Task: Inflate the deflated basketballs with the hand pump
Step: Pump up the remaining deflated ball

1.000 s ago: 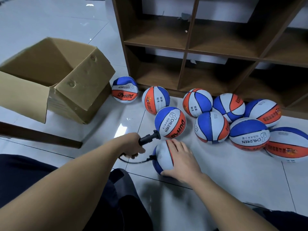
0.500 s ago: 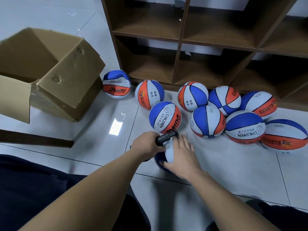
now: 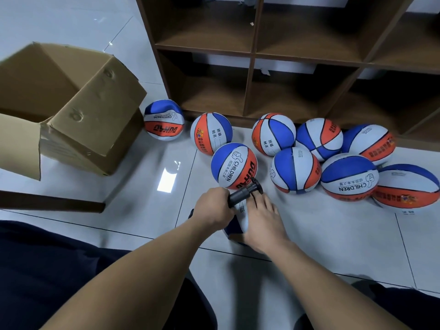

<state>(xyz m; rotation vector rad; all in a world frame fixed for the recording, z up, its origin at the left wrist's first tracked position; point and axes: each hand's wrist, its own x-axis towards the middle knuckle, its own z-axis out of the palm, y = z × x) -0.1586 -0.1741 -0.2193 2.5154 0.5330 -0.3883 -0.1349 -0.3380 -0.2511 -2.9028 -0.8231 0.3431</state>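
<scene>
Left hand (image 3: 213, 206) gripping black hand pump (image 3: 245, 194), right hand (image 3: 265, 222) spread flat on deflated basketball (image 3: 239, 225), just in front of "CHILDREN" ball (image 3: 234, 166).

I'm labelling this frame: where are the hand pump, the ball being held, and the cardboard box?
hand pump (image 3: 245, 193): head view, black barrel.
held basketball (image 3: 241, 219): head view, white panel between the hands.
cardboard box (image 3: 95, 108): head view, dented flap.

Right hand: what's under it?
The right hand rests flat on a basketball lying on the floor. Blue and white panels show; the valve is hidden. The left hand grips the pump.
</scene>
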